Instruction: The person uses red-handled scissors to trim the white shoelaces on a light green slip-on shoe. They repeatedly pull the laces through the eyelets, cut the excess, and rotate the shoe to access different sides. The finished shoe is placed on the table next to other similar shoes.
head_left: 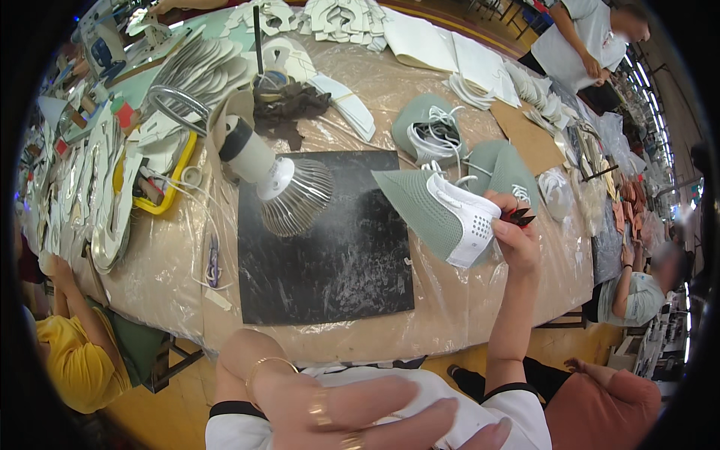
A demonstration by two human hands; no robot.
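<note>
My right hand (519,244) is raised over the right part of the table, its fingers closed on a green and white shoe upper (454,217). Tucked in the same hand is a small red and black cutting tool (519,217), its dark tips pointing right. My left hand (360,412) is close to the camera at the bottom, fingers stretched and apart, holding nothing. It wears gold rings and a bracelet. Behind the held upper lie two more green uppers with white laces, one (429,127) farther back and one (501,169) partly covered.
A black mat (330,262) lies mid-table under a lamp (296,187) on a bent metal neck. To its left are purple-handled snips (214,262) and a yellow tray (161,204) with tools. Stacked white pieces (202,67) line the back and left. Other people work around the table.
</note>
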